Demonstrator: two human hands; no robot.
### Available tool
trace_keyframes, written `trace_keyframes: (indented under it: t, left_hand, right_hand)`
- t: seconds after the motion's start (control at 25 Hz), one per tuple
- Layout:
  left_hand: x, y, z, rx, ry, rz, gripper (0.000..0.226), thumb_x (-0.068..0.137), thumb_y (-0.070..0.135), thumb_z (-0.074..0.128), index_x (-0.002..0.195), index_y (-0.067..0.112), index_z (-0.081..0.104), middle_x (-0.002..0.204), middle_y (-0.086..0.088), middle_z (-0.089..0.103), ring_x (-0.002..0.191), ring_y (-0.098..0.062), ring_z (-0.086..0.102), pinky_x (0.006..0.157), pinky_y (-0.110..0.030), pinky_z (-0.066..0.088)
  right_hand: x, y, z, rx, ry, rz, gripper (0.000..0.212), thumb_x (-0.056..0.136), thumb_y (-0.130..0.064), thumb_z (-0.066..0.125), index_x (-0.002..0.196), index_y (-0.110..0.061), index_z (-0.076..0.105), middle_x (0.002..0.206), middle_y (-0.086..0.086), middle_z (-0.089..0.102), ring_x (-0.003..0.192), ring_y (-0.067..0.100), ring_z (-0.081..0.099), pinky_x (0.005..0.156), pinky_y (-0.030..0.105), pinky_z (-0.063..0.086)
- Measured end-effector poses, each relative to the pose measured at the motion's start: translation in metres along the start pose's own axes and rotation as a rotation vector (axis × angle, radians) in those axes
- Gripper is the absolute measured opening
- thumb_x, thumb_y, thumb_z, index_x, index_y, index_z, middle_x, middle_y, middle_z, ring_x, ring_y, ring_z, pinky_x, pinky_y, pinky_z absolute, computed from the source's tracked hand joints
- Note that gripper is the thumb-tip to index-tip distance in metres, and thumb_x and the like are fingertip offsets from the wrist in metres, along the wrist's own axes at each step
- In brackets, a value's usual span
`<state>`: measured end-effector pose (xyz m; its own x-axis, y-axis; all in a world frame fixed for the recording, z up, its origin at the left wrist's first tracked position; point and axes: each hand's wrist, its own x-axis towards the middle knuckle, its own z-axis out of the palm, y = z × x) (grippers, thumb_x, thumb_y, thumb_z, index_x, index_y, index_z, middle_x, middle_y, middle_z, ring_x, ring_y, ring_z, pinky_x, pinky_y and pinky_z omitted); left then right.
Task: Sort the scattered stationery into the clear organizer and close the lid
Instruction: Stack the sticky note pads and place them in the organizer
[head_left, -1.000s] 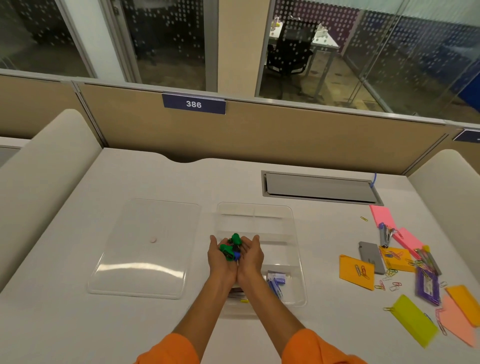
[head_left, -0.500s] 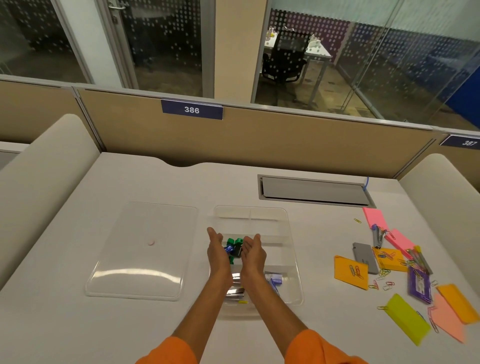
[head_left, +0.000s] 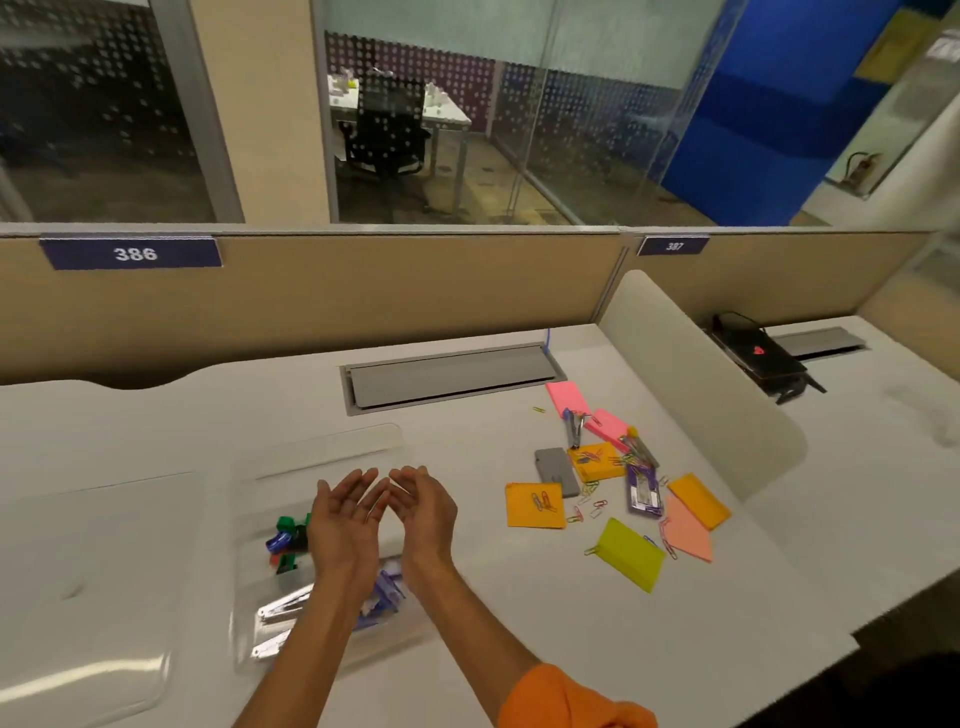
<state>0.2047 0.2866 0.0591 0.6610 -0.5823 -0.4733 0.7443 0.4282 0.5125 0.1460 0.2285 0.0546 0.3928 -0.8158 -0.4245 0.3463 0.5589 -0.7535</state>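
Two open, empty hands hover palms-up over the clear organizer (head_left: 322, 451): the left hand (head_left: 343, 519) and the right hand (head_left: 423, 512) sit side by side, a narrow gap between them, fingers loosely curved and gripping nothing. Inside the organizer, green, blue and red binder clips (head_left: 287, 538) lie heaped at its left side, just left of the left hand. Silver staple strips (head_left: 283, 605) lie in its near part, with some blue pieces (head_left: 385, 592) beside them, partly under the wrists. The dividers are too blurred to say which compartment is which. The lid (head_left: 78, 571) lies flat just left of the organizer, off it. Well to the organizer's right, sticky-note pads (head_left: 535, 505) and coloured paper clips (head_left: 589, 506) remain scattered on the desk (head_left: 519, 623). A second ago the hands were pressed together, cupping the green clips above the organizer; now the clips are inside it and the hands have parted.
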Motion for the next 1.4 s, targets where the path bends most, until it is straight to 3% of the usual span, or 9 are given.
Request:
trace_keyframes:
  t: [0.52,0.76,0.92,1.04,1.16,1.24,1.4]
  left_hand:
    - [0.002,-0.151,0.083,0.292,-0.118,-0.156,0.032,0.100,0.030,0.047,0.109,0.002,0.062,0.113,-0.019,0.069,0.105,-0.034,0.067,0.093,-0.041,0.051]
    - [0.019,-0.192,0.089,0.731,0.083,-0.100,0.020,0.092,0.011,0.058,0.106,-0.003,0.065,0.105,-0.020,0.070,0.096,-0.034,0.068,0.086,-0.041,0.055]
    - [0.026,-0.200,0.089,1.058,0.239,-0.029,0.019,0.091,0.010,0.057,0.106,0.005,0.067,0.111,-0.014,0.066,0.098,-0.028,0.061,0.092,-0.041,0.049]
    - [0.032,-0.200,0.091,1.203,0.283,-0.001,0.030,0.090,0.007,0.057,0.120,0.005,0.064,0.124,-0.013,0.063,0.114,-0.031,0.056,0.097,-0.041,0.045]
    - [0.039,-0.201,0.097,1.301,0.304,0.004,0.035,0.088,0.002,0.057,0.123,0.003,0.061,0.126,-0.018,0.061,0.114,-0.034,0.057,0.096,-0.042,0.047]
    - [0.043,-0.200,0.100,1.338,0.310,-0.001,0.037,0.086,0.001,0.057,0.123,0.002,0.060,0.125,-0.020,0.061,0.111,-0.036,0.059,0.092,-0.041,0.048]
    - [0.052,-0.200,0.102,1.388,0.297,-0.024,0.041,0.083,-0.001,0.059,0.124,-0.001,0.059,0.127,-0.022,0.059,0.114,-0.037,0.058,0.089,-0.038,0.047]
  right_hand:
    - [0.044,-0.121,-0.168,-0.007,0.272,-0.073,0.019,0.090,-0.014,0.059,0.096,-0.001,0.071,0.094,0.013,0.076,0.090,0.027,0.073,0.083,0.036,0.059]
    - [0.065,-0.147,-0.238,-0.197,0.426,-0.052,0.017,0.092,-0.012,0.058,0.091,-0.004,0.073,0.091,0.012,0.075,0.085,0.025,0.073,0.076,0.032,0.060]
    - [0.079,-0.150,-0.261,-0.485,0.366,-0.034,0.012,0.091,-0.014,0.063,0.093,-0.007,0.073,0.090,0.009,0.075,0.079,0.021,0.070,0.070,0.025,0.058]
    - [0.087,-0.148,-0.260,-0.741,0.258,-0.051,0.015,0.087,-0.011,0.067,0.101,-0.006,0.072,0.096,0.010,0.074,0.088,0.021,0.070,0.080,0.029,0.057]
    - [0.095,-0.145,-0.252,-0.970,0.192,-0.119,0.020,0.088,-0.006,0.064,0.106,-0.006,0.071,0.102,0.009,0.073,0.093,0.017,0.068,0.078,0.015,0.050]
    - [0.099,-0.142,-0.246,-1.035,0.172,-0.149,0.022,0.088,-0.002,0.062,0.106,-0.006,0.072,0.102,0.009,0.073,0.093,0.017,0.068,0.074,0.008,0.046]
    - [0.104,-0.134,-0.240,-1.099,0.154,-0.167,0.022,0.088,-0.002,0.061,0.106,-0.006,0.072,0.103,0.010,0.074,0.094,0.018,0.069,0.078,0.014,0.048]
